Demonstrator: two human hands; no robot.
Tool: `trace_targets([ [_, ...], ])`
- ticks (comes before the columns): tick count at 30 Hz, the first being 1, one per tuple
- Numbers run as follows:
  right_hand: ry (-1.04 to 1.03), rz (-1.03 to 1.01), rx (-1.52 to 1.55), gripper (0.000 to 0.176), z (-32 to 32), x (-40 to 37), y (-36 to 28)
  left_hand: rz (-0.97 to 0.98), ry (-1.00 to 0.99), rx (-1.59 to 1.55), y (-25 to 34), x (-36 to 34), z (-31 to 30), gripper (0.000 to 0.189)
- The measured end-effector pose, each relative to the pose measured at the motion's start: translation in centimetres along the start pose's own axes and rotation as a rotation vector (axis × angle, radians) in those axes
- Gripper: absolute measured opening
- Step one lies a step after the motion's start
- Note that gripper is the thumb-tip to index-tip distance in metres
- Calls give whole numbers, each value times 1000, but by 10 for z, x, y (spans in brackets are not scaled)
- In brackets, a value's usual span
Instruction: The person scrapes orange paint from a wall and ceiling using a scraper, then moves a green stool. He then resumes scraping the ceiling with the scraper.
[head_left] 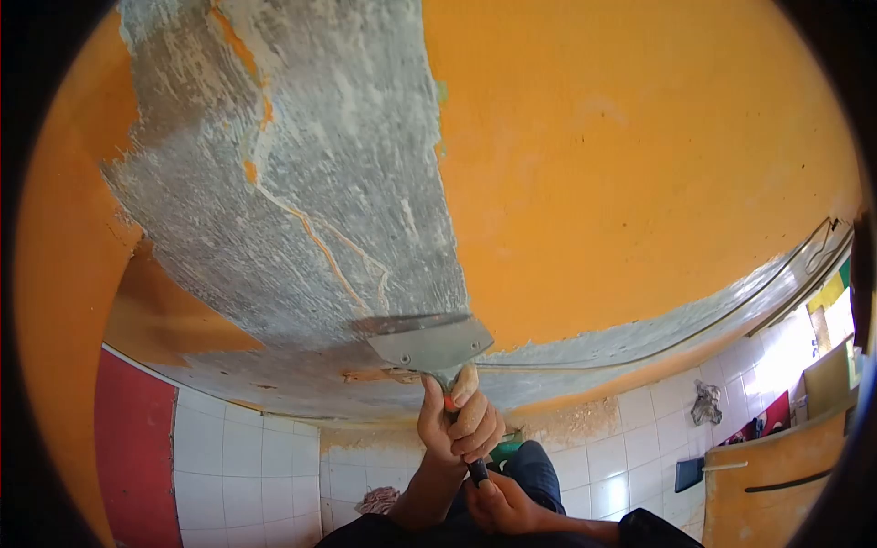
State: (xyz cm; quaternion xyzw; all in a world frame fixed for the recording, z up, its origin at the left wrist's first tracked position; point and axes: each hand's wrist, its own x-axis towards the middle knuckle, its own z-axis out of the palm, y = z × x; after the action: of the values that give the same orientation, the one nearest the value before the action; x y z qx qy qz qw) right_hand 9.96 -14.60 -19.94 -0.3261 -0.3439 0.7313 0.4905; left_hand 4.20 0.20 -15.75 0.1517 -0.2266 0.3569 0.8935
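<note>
A wide scraper (429, 345) has its grey metal blade up against the wall, at the lower end of a stripped grey strip (365, 210). My left hand (464, 425) wraps round the scraper's handle just below the blade, thumb to the left and fingers to the right. Lower down, my right hand (501, 504) closes on the black end of the same handle. Orange paint (639, 164) borders the strip on the right. A pale, branching crack line (315, 242) runs down the bare strip towards the blade.
White tiles (585, 466) cover the floor below. A crumpled cloth (379, 500) lies at lower left, and a grey crumpled piece (706, 402) lies at right. Paint debris (575, 422) lines the wall's foot. An orange ledge (776, 484) stands at lower right, a red panel (137, 447) at left.
</note>
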Motion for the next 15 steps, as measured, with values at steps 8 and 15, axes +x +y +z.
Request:
trace_targets([
  [8, -47, -35, 24, 35, 8, 1, -11, 0, -7, 11, 4, 11, 17, 45],
  [15, -41, -28, 75, 35, 15, -5, -19, 18, -44, -12, 0, 14, 22, 44],
])
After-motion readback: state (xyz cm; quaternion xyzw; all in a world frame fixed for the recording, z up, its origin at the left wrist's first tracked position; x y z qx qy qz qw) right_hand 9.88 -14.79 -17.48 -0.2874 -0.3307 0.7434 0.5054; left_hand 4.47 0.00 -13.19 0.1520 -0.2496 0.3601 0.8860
